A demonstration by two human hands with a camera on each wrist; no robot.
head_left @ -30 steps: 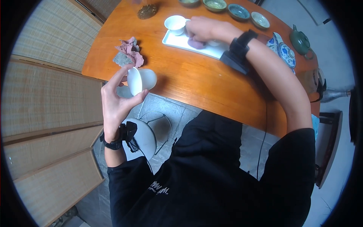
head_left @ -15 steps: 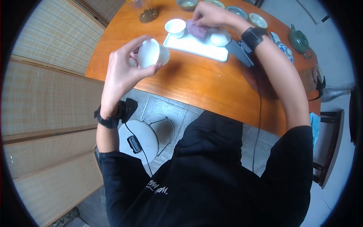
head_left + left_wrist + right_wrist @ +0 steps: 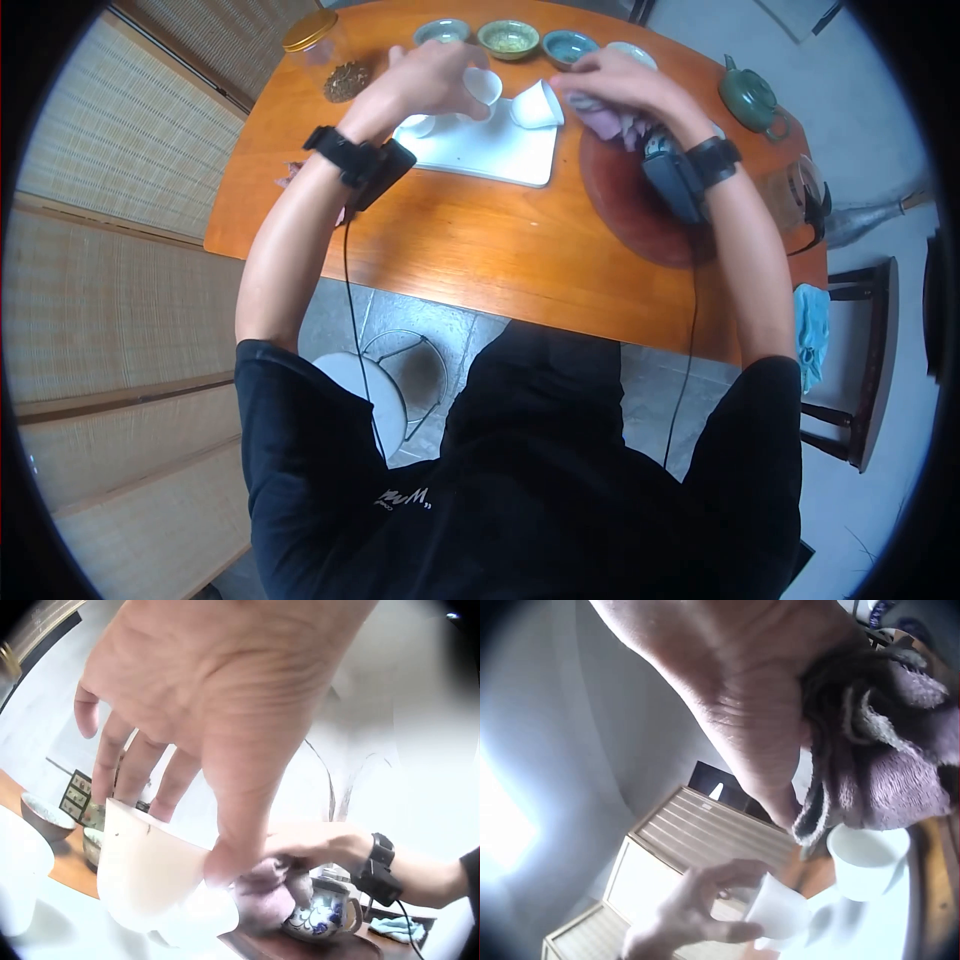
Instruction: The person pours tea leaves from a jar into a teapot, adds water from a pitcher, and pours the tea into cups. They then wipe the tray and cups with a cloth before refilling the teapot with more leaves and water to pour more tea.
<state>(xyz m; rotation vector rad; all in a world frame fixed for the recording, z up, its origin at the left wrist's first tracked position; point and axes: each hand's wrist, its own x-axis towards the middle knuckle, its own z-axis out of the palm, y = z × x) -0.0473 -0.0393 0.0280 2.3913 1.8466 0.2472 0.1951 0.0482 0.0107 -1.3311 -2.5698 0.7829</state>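
Note:
My left hand (image 3: 425, 82) holds a white cup (image 3: 161, 877) low over the far part of a white tray (image 3: 475, 162), with the thumb on one side and fingers at the rim. Another white cup (image 3: 537, 107) stands at the tray's right end. A third white cup (image 3: 418, 126), partly covered by the left hand, is at its left end. Right of the tray, my right hand (image 3: 628, 82) grips a crumpled purple-grey cloth (image 3: 892, 772), bunched under the fingers. The cloth hangs above a dark red round board (image 3: 630, 210).
Several glazed bowls (image 3: 508, 40) line the far side. A jar with a gold lid (image 3: 310, 32) and a heap of dried leaves (image 3: 347, 82) are at far left. A green teapot (image 3: 752, 98) and glass pot (image 3: 795, 190) stand right; a blue-white pot (image 3: 321, 906) sits behind the cloth.
My left hand has carried its cup from the table's near left side forward to the tray. My right hand has moved right with the cloth, off the tray to the red board.

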